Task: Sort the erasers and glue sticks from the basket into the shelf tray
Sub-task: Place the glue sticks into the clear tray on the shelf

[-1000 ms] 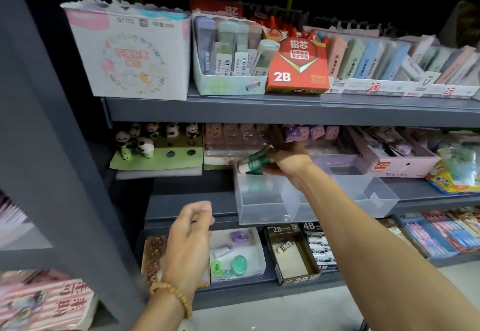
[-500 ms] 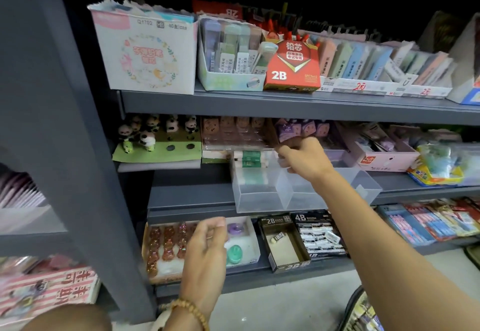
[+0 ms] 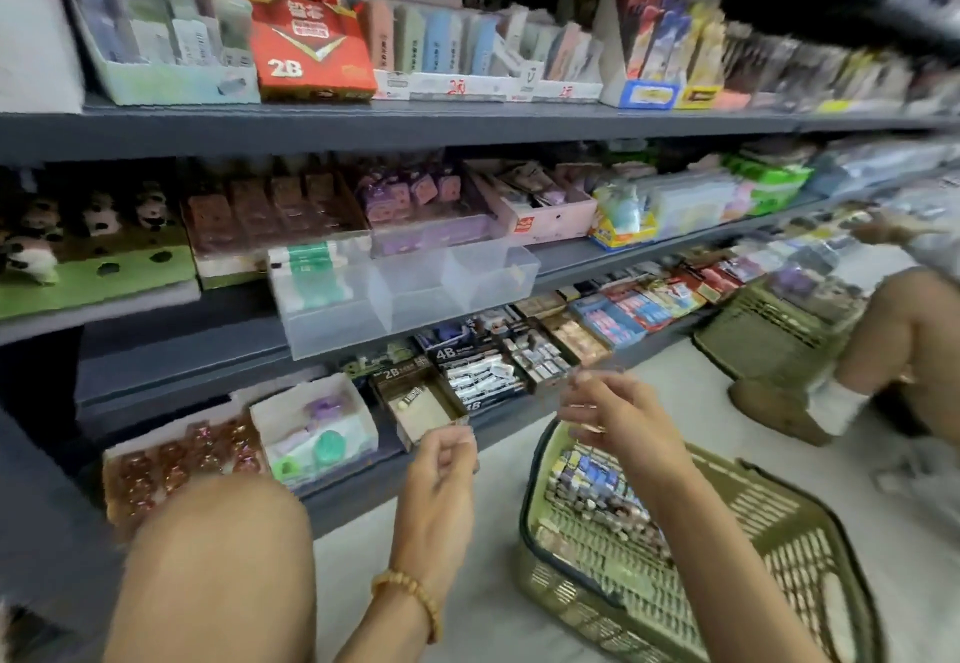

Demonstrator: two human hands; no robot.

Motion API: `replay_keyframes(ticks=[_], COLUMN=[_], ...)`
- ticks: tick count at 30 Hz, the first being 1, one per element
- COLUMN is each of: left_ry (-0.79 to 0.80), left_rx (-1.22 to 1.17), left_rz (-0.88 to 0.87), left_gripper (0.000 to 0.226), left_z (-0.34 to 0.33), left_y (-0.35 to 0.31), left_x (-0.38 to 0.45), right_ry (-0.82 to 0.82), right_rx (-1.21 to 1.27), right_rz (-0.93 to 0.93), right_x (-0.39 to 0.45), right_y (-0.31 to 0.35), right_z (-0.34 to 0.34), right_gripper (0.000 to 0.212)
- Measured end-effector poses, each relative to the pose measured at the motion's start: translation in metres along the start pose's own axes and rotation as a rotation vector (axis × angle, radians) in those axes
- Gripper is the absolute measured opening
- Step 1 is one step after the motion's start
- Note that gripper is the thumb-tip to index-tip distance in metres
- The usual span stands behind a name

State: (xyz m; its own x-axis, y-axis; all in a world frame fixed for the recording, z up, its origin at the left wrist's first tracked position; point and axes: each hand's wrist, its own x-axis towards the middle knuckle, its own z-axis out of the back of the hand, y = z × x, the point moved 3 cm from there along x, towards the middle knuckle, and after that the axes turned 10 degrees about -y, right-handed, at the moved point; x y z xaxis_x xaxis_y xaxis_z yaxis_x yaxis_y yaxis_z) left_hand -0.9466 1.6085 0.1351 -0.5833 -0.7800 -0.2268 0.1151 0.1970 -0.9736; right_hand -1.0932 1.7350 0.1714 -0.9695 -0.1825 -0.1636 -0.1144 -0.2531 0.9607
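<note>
Tray (image 3: pixel 483 277): three compartments, two glue sticks (image 3: pixel 306 259) in leftmost

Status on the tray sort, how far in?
Early. Done: green-and-white glue sticks lie in the left compartment of the clear tray; its other compartments look bare. In hand: nothing visible; the right hand hovers above the basket, the left hand hangs loosely curled beside it. Left: the basket holds a dense pile of small packs, too blurred to sort by type.
</note>
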Motion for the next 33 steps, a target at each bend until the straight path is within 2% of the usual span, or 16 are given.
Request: replay_keyframes(ticks=[7,11,16,23,27,30,33], left_ry=[0.211,0.348,0.417,0.437,0.466,0.455,0.444], left_rx=[0.172,0.276,0.4,0.562,0.717,0.742,0.746], left_rz=[0.027,0.022,0.019,-0.08,-0.276,-0.37,-0.363], left_gripper=[0.01,0.011,0.011,0.009,0.013,0.014,0.017], left_z=[-0.075,-0.121,-0.167,-0.211,-0.226,-0.23,-0.231], left_y=[0.047,0.074,0.116,0.166,0.183,0.193,0.198], left_x=[-0.029,-0.048,-0.049,-0.02,-0.001,0.008,0.01], right_ry=[-0.276,-0.358,-0.397,-0.278,-0.123,-0.03,0.108], right_rx=[0.102,0.094,0.025,-0.141,-0.325,-0.445,-0.622], right_rz=[-0.154,-0.212,-0.322,-0.425,-0.434,-0.463,-0.481], right_x=[-0.026,-0.038,-0.032,0.022,0.066,0.094,0.116], right_y=[-0.081,-0.121,-0.174,-0.235,-0.262,-0.29,-0.333], right_z=[0.112,0.164,0.205,0.232,0.238,0.24,0.239], right_gripper=[0.018,0.015,0.019,0.022,0.029,0.019,0.014])
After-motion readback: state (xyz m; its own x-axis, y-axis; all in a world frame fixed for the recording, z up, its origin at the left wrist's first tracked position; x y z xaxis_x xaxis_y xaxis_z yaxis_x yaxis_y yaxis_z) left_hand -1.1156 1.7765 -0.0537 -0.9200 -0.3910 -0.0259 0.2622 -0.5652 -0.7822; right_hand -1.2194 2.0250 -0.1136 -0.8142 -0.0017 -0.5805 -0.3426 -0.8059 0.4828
